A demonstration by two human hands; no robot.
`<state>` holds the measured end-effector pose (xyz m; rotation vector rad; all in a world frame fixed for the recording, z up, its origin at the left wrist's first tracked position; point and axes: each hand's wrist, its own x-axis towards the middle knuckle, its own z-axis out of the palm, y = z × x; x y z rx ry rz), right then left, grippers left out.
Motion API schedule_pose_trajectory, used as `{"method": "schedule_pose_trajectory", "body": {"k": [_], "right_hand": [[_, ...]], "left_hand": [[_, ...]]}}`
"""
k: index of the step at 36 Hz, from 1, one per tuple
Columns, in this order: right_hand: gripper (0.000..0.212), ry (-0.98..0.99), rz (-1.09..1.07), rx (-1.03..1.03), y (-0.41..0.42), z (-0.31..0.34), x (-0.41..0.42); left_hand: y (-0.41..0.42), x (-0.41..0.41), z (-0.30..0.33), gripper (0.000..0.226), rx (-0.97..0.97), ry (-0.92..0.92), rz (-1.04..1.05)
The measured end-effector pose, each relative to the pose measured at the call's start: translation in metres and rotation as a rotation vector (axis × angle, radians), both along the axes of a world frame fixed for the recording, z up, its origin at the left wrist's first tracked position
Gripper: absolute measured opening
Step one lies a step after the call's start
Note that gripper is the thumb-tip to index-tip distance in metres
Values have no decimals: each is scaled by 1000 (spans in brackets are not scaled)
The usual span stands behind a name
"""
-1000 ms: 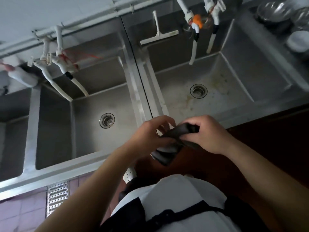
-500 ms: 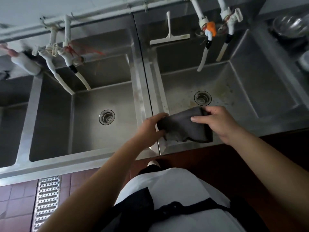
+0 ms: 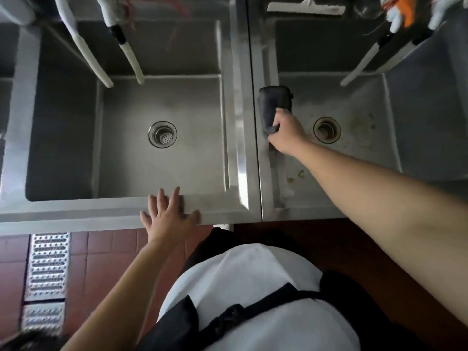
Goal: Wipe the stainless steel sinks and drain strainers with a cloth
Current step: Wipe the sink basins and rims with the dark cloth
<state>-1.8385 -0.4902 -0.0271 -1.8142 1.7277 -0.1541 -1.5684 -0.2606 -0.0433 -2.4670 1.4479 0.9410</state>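
Head view: right hand (image 3: pixel 286 134) grips the dark cloth (image 3: pixel 272 107) against the right sink's (image 3: pixel 354 153) left inner wall; left hand (image 3: pixel 171 215), spread flat, braces on the front rim. Wipe downward with overlapping strokes, finishing at the drain strainer (image 3: pixel 326 129).

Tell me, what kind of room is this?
Probably a restaurant or canteen kitchen's washing-up area: deep stainless steel sinks side by side, a perforated metal floor drain grate in red tiles, and a white squeegee behind.
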Motion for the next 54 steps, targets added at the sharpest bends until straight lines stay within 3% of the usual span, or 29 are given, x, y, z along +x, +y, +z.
{"method": "schedule_pose_trajectory", "body": {"k": [1, 4, 6, 10, 19, 26, 32, 40, 49, 54], "right_hand": [[26, 4, -21, -19, 1, -3, 1], [93, 20, -7, 71, -2, -5, 2], [103, 16, -95, 142, -8, -3, 4], [87, 186, -20, 138, -11, -3, 11], [74, 215, 244, 62, 98, -9, -33], [58, 151, 552, -79, 163, -12, -90], [53, 195, 658, -40, 158, -8, -136], [50, 196, 451, -4, 149, -14, -300], [31, 245, 148, -59, 137, -19, -499], [28, 191, 123, -108, 137, -14, -536]], "left_hand": [[4, -1, -2, 84, -24, 3, -7], [9, -4, -5, 76, -60, 18, -3], [8, -6, -6, 74, -48, 24, 7], [1, -9, -7, 73, -8, 20, -2], [9, -29, -1, 74, -77, -25, 124], [18, -138, 17, 87, -268, 17, 197], [24, -233, 18, 82, -264, -4, 55], [26, -306, -5, 73, -113, -119, -120], [24, -352, -6, 85, -89, -89, -13], [23, -351, -6, 91, -93, -96, -33]]}}
